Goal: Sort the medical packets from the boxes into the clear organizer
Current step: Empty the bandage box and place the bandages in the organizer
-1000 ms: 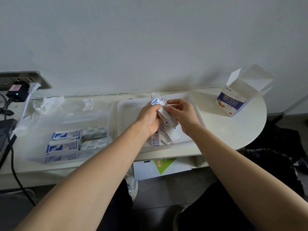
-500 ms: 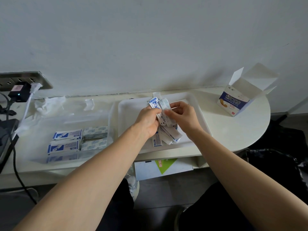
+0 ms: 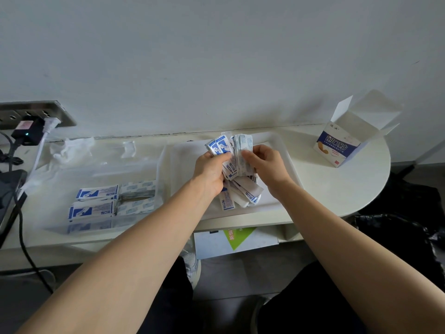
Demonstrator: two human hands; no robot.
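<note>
Holding a thick handful of packets [image 3: 237, 153] just above the white tray [image 3: 286, 162], with a hold on it from both sides: clasping the lower ends in the left grip [image 3: 210, 169] with curled fingers, pinching the right edge in the right grip [image 3: 267, 165] between thumb and fingertips. Showing blue-printed faces at the top left of the handful and paler backs toward the right, so apparently mixed in facing. Leaving a small heap of loose packets [image 3: 243, 196] on the tray directly beneath both grips, overlapping, a few lying toward the near rim. Judging by the clear organizer [image 3: 72, 174] to the left on the table [image 3: 349, 186], partly done: two blue-faced stacks [image 3: 96, 201] in the near compartments, two paler stacks [image 3: 138, 196] just beside them on the right, and a far part looking unfilled, though hard to read through clear plastic. Noting one box [image 3: 337, 148] at the far right of the table, well apart from the tray, open with flaps up; cannot tell whether anything remains inside. Left to do, by this reading: carrying the handful across to the organizer, dropping each kind with its match, then gathering and placing the heap from the tray. Worth watching for a spill from so loose and slick a fan.
</note>
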